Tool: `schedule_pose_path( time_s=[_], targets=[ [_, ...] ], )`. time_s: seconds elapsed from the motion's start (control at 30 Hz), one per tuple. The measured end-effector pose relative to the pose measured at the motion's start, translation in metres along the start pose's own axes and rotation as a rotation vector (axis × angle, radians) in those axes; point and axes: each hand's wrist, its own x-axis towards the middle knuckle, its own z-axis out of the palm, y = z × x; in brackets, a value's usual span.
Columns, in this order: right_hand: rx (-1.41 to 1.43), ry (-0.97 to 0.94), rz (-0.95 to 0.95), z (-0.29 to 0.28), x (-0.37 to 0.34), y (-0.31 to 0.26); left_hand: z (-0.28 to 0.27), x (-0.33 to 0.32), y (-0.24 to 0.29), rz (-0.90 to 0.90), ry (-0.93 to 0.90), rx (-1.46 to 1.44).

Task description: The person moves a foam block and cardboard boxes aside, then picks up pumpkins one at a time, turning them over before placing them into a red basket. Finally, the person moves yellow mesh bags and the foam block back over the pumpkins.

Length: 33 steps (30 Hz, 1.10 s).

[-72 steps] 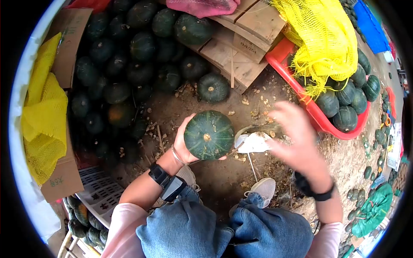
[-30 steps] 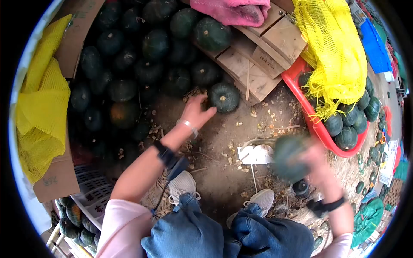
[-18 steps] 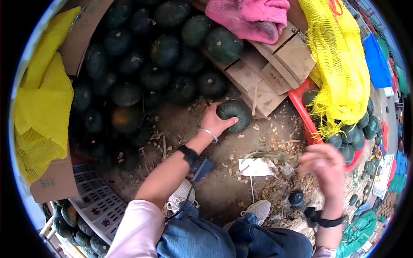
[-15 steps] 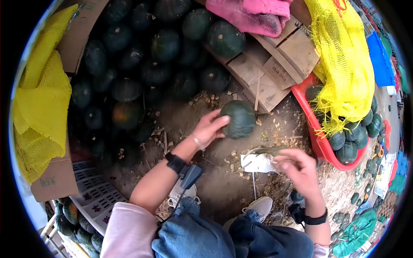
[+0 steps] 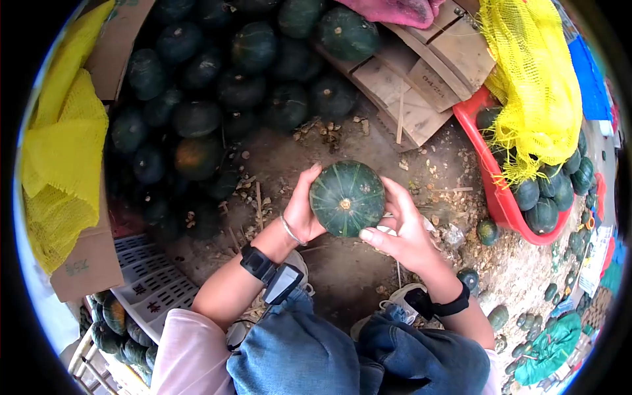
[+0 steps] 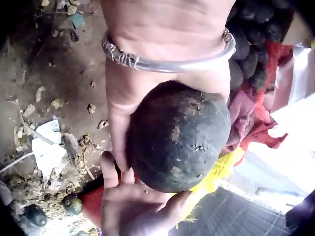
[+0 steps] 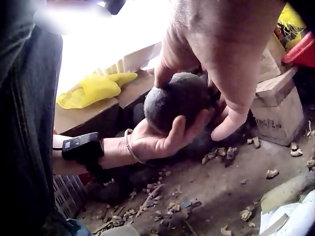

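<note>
A round dark green squash (image 5: 347, 199) with pale stripes is held up between both hands over the ground. The left hand (image 5: 304, 209) grips its left side from below, its fingers curled round it in the right wrist view. On the other side the right hand (image 5: 407, 230) has its thumb at the lower edge and fingers along the right side. In the left wrist view the squash (image 6: 179, 137) shows a scuffed, dirt-marked skin, with the right hand (image 6: 138, 204) close against its lower edge. The right wrist view shows the squash (image 7: 178, 102) resting in the left palm (image 7: 157, 142).
A heap of dark squashes (image 5: 253, 46) fills the upper left, beside wooden crates (image 5: 421, 82). At right stands a red tub (image 5: 488, 178) of squashes under yellow netting (image 5: 536, 85). Several small squashes lie on the ground at right. A white perforated crate (image 5: 155, 289) sits lower left.
The left hand took the squash from the ground near the wooden crates and brought it towards the body. The right hand, earlier carrying another squash rightward, came back empty and now touches this one.
</note>
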Motion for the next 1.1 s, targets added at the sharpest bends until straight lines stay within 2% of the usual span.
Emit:
schedule_pose_path(
  time_s=[0.1,0.2,0.27,0.3,0.33,0.4,0.43,0.53,0.6,0.67,0.7,0.73,0.8,0.83,0.9,1.0,1.1],
  targets=[
    [0.054,0.044,-0.142,0.004,0.004,0.013,0.004,0.0,-0.006,0.028,0.025,0.176],
    [-0.124,0.089,-0.141,0.004,0.003,0.0,0.0,0.003,-0.017,0.093,0.124,0.355],
    [0.061,0.132,-0.06,0.002,0.002,0.012,0.006,0.001,-0.022,0.13,0.192,0.433],
    [0.161,0.145,-0.023,0.002,0.002,0.018,0.003,0.0,-0.025,0.15,0.298,0.649],
    [0.263,0.178,0.039,0.0,0.002,0.021,-0.006,0.003,-0.023,0.178,0.33,1.03],
    [0.506,0.155,0.243,-0.015,-0.002,0.028,-0.001,0.0,-0.015,0.329,0.159,1.347],
    [0.449,0.083,0.286,-0.028,-0.009,0.029,-0.001,0.001,-0.002,0.478,0.102,1.632],
    [0.192,-0.056,0.334,-0.071,-0.049,0.04,-0.041,0.023,0.038,0.696,0.613,1.94],
    [0.149,-0.034,0.572,-0.097,-0.093,0.053,-0.078,0.047,0.078,0.819,1.012,1.779],
    [-0.066,0.032,0.707,-0.115,-0.139,0.055,-0.086,0.062,0.101,0.777,1.201,1.441],
    [-0.08,0.059,0.767,-0.126,-0.166,0.06,-0.089,0.067,0.108,0.748,1.283,1.267],
    [-0.094,0.082,0.826,-0.137,-0.195,0.066,-0.092,0.073,0.114,0.675,1.21,0.944],
    [-0.467,0.02,0.747,-0.154,-0.262,0.081,-0.094,0.089,0.118,0.532,1.023,0.324],
    [-0.624,0.008,0.77,-0.16,-0.289,0.088,-0.107,0.098,0.12,0.536,1.032,0.295],
    [-0.784,-0.014,0.883,-0.163,-0.312,0.104,-0.09,0.099,0.113,0.616,1.095,0.146],
    [-0.9,-0.053,0.998,-0.163,-0.319,0.133,-0.089,0.078,0.103,0.564,1.006,0.397],
    [-0.964,-0.105,1.017,-0.166,-0.308,0.153,-0.081,0.031,0.091,0.981,0.99,1.296]
  ],
)
